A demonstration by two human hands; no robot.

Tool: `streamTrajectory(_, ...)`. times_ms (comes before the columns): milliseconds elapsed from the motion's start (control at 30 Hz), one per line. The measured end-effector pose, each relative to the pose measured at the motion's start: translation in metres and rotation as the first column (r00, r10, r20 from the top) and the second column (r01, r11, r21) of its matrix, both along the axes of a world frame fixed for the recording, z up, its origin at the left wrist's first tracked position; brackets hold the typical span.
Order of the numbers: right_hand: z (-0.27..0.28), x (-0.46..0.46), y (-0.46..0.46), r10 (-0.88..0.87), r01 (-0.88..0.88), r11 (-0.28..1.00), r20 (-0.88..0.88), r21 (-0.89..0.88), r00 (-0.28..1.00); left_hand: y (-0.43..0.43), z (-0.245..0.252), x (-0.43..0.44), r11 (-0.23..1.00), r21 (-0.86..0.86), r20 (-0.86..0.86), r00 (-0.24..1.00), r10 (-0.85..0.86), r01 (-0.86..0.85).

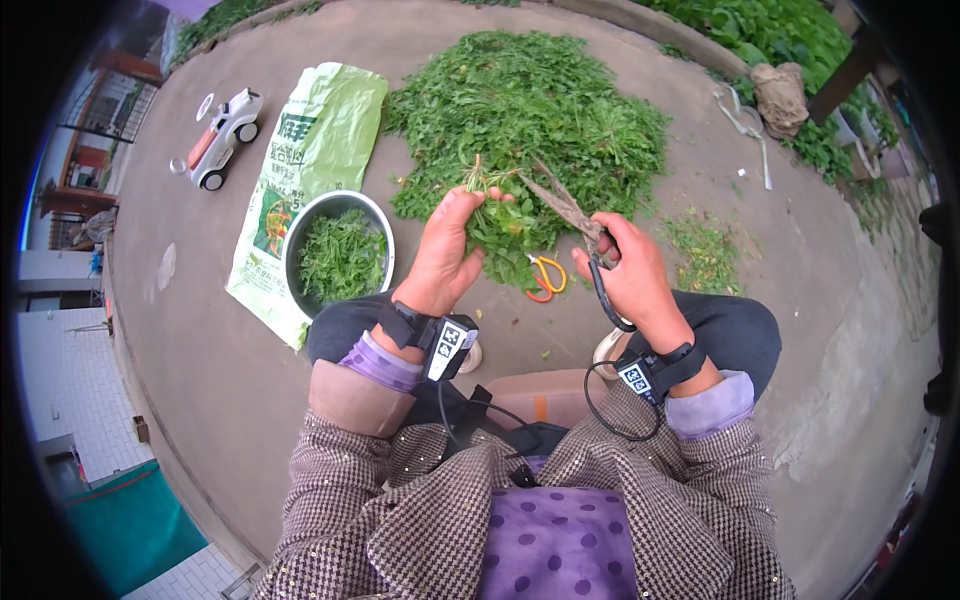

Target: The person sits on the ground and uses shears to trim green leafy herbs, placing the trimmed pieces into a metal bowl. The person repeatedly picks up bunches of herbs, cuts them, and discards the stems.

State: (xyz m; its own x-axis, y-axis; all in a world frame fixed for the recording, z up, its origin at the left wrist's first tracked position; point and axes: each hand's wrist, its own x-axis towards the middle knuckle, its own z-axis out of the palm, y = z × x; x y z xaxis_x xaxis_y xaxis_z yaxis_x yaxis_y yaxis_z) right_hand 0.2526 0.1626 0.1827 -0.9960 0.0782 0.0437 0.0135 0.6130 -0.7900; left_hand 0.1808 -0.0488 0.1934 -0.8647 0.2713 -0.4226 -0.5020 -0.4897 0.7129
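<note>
My left hand [451, 244] grips a bunch of leafy greens [506, 232], its pale stems and roots pointing up past my fingers and its leaves hanging down. In my right hand [630, 262] is a pair of worn metal scissors [574, 214] with dark handles, its blades parted beside the stem ends. Beyond both hands lies a large heap of greens [525, 112] on the ground. A metal basin [388, 251] with cut greens [341, 255] in it stands left of my left hand. Smaller scissors with orange and yellow handles [551, 276] lie on the ground between my hands.
A green and white printed sack [330, 135] lies flat under the basin's edge. Farther left stands a white ride-on toy car [225, 139]. Plant scraps [701, 255] are scattered at the right, with a white strap [750, 127] and a stone-like lump [780, 97] farther off.
</note>
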Motion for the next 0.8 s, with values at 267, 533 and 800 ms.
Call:
streamTrajectory(267,-0.0017,0.0022,0.0028,0.044,-0.042,0.999,0.088,-0.029,0.995,0.0042,-0.0059,0.0037,0.994,0.053,0.017,0.995,-0.099,0.098)
streamTrajectory(533,-0.0022,0.002,0.0016,0.041,-0.04,0.999,0.047,-0.034,0.998,0.0053,-0.0081,0.0035,0.99,0.139,-0.004,1.0,-0.013,0.013)
streamTrajectory(800,-0.0014,0.0036,-0.0022,0.053,-0.044,0.992,0.078,-0.12,0.996,0.0046,-0.0096,0.0054,0.972,0.107,-0.079,0.976,-0.201,0.208)
